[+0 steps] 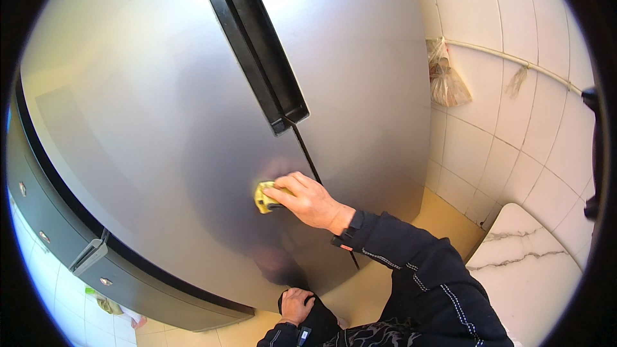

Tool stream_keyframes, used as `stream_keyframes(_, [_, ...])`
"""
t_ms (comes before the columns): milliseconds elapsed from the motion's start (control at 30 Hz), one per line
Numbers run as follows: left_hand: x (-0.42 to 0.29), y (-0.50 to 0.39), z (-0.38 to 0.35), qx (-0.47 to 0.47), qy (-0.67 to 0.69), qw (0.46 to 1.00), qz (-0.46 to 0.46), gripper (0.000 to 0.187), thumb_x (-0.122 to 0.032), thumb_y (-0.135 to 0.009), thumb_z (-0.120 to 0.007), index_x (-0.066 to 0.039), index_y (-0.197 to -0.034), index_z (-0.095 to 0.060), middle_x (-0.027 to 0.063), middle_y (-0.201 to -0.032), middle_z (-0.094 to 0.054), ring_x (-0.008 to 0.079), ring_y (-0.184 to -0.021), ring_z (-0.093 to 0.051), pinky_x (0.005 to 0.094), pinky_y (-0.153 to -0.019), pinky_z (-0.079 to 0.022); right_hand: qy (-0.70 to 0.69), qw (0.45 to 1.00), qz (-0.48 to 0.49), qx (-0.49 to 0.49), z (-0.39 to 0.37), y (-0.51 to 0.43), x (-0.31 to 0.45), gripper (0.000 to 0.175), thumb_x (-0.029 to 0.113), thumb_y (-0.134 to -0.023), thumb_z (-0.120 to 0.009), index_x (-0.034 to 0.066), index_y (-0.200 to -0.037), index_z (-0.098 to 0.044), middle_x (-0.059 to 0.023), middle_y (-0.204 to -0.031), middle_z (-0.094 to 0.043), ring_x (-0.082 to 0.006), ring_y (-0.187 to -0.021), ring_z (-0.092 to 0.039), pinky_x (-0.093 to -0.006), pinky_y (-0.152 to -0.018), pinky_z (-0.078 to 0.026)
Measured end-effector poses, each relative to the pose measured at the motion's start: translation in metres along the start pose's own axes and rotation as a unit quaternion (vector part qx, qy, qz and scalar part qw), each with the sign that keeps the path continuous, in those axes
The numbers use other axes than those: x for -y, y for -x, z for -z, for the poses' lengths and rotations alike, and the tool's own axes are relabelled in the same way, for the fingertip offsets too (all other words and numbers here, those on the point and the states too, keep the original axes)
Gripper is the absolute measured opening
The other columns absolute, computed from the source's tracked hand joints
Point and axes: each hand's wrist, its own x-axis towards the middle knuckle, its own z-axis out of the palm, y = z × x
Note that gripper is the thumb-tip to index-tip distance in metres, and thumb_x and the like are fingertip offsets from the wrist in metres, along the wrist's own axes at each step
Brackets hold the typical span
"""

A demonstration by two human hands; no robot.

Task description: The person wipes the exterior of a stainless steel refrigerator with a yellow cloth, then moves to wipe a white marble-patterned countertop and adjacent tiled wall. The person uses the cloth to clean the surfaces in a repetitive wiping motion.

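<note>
My right hand [308, 200] grips a yellow cloth [264, 197] with dark markings, bunched under the fingers. It is against the silver refrigerator's left door [144, 154], just left of the dark seam between the doors. Above the hand runs a black recessed handle channel [258, 53], slanting up to the left. The refrigerator's right door [356, 82] lies beyond the seam. Low in the view, my left hand [296, 304] rests over my bent, black-clad knee [320, 315] and holds nothing. Blurred reflections show on the door's sheen.
A grey cabinet [62, 231] with knobs stands along the left. White wall tiles [482, 164] rise at the right, where a plastic bag [447, 82] hangs from a pale pipe [501, 54]. A marble-patterned tabletop [523, 270] juts in at the lower right, above the beige floor [448, 217].
</note>
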Motion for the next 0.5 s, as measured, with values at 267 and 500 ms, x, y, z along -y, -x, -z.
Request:
stream_keyframes(267, [-0.001, -0.003, -0.003, 0.013, -0.006, 1.0, 0.005, 0.017, -0.028, -0.081, -0.076, -0.015, -0.092, -0.077, 0.0025, -0.094, -0.073, 0.0245, -0.105, -0.062, 0.0403, -0.095, -0.044, 0.116, 0.988, -0.06, -0.082, 0.045, -0.009, -0.038, 0.039, -0.001, -0.08, -0.067, 0.0079, -0.118, -0.068, -0.0107, -0.107, -0.062, -0.0305, -0.092, -0.062, -0.0393, -0.078, -0.055])
stream_keyframes(500, [-0.003, -0.013, -0.008, 0.019, 0.003, 1.0, -0.002, 0.018, -0.028, -0.081, -0.076, -0.013, -0.093, -0.077, 0.0031, -0.095, -0.074, 0.0249, -0.105, -0.062, 0.04, -0.095, -0.044, 0.188, 0.976, -0.098, -0.046, 0.062, -0.082, -0.061, 0.037, -0.006, -0.074, -0.068, 0.0037, -0.109, -0.067, -0.0115, -0.102, -0.055, -0.0317, -0.093, -0.06, -0.0418, -0.075, -0.053])
